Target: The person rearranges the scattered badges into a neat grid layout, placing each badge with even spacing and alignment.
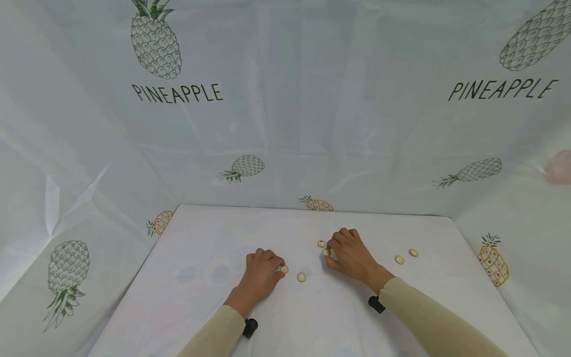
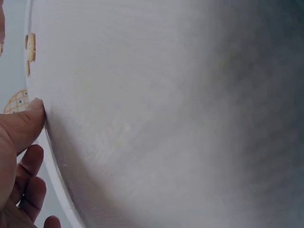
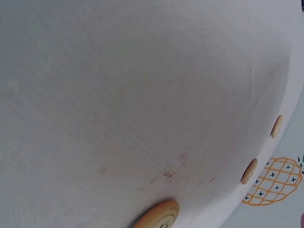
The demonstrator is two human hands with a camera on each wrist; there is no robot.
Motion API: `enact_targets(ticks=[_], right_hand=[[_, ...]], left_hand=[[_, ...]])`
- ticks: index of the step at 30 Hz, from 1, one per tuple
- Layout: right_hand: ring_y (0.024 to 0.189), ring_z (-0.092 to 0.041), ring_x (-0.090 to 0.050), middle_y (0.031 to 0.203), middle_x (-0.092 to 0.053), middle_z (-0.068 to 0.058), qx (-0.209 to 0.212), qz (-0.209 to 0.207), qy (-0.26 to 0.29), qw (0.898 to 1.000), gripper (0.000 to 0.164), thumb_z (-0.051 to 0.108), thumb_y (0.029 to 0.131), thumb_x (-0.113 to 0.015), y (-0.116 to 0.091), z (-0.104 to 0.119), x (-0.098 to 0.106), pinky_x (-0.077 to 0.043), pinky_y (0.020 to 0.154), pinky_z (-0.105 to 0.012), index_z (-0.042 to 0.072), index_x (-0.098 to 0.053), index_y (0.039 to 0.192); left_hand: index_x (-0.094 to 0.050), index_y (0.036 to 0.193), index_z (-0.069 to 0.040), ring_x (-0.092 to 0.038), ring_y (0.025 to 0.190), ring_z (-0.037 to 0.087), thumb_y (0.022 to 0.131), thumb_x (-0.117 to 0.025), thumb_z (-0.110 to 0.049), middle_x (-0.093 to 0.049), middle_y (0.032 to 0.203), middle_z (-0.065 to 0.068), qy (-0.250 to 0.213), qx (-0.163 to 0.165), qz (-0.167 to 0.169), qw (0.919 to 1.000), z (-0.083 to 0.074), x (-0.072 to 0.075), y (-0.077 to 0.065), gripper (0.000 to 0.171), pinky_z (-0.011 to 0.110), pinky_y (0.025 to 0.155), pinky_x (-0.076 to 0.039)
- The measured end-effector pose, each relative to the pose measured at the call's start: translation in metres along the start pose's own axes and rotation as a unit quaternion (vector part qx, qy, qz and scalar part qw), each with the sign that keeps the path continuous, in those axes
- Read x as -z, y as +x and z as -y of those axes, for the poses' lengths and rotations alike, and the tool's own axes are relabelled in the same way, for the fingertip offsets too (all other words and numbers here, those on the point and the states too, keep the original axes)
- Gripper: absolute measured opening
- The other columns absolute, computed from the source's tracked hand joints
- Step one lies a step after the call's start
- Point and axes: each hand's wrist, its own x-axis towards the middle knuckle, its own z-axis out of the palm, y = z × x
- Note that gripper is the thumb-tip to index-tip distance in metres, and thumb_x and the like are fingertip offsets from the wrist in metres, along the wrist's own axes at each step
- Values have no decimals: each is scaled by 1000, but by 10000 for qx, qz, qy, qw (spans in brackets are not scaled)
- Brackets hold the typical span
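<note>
Several small round wooden buttons lie on the white tabletop. In the head view my left hand (image 1: 262, 273) pinches one button (image 1: 284, 269) between thumb and forefinger, low at the table. Just right of it lies another button (image 1: 301, 277). Farther back, my right hand (image 1: 350, 253) has thumb and forefinger at either side of a button (image 1: 326, 252), pinching it. Close behind that one sits a further button (image 1: 321, 243). The left wrist view shows my left thumb (image 2: 28, 121) at the table surface, other fingers curled under; the button there is hidden.
To the right of my right hand lie two more buttons, one nearer (image 1: 399, 259) and one farther right (image 1: 414, 252). A pineapple-printed sheet (image 1: 312, 124) hangs behind and beside the white table (image 1: 187, 307). Both wrists carry small black cameras.
</note>
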Motion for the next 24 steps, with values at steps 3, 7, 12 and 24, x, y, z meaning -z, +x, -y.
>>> enact_targets(ticks=[3,7,12,24], right_hand=[[89,-21,-51,92,-62,1,-1,5,4,10000,19,29,85,-78,1,0,-1,-42,86,-43,14,-69,92],[90,-22,-50,92,-62,1,-78,119,1,9999,20,30,85,-78,3,0,-1,-42,87,-44,13,-69,93],[91,-22,-52,94,-64,0,-162,241,-43,9996,21,30,86,-79,6,0,0,-43,87,-44,13,-71,94],[91,-23,-53,94,-65,-1,-176,211,2,9996,18,28,86,-79,6,0,-3,-43,86,-44,13,-71,93]], left_hand=[[-75,114,-22,-54,110,23,96,-79,-30,-67,113,-1,20,27,-4,10000,0,0,0,20,52,98,-40],[-75,115,-22,-54,110,23,96,-78,-30,-67,113,-1,31,40,20,10000,-1,-1,1,21,52,97,-40],[-74,112,-22,-54,107,22,96,-79,-29,-67,111,-2,36,84,130,9999,-2,-1,2,18,51,96,-40],[-73,113,-21,-53,109,24,96,-80,-29,-66,113,0,101,145,249,9995,-2,-4,5,20,52,96,-41]])
